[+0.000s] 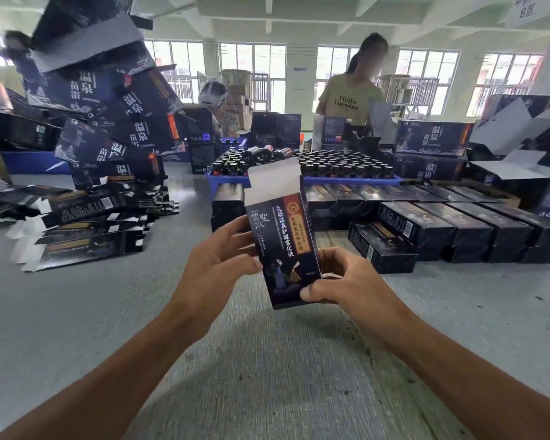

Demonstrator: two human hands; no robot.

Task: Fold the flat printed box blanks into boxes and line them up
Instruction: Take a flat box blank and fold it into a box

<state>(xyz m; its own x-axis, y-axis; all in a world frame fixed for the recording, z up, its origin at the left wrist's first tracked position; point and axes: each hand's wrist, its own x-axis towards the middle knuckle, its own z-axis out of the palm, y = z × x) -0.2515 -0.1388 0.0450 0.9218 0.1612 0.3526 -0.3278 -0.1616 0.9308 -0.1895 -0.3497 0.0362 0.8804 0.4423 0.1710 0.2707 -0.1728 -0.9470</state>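
I hold a dark printed box (pixel 280 236) upright over the grey table, its white top flap (pixel 275 177) standing open. My left hand (pixel 218 262) touches its left edge with fingers spread. My right hand (pixel 337 281) grips the lower right corner, thumb on the front face. A fanned heap of flat box blanks (pixel 86 223) lies on the table to the left. Folded boxes (pixel 451 230) lie in rows to the right and behind the held box.
A blue tray of dark bottles (pixel 308 168) sits behind the rows. Tall leaning stacks of larger dark cartons (pixel 108 106) rise at the left, more cartons (pixel 432 144) at the right. A person in a yellow shirt (pixel 350 96) stands across the table.
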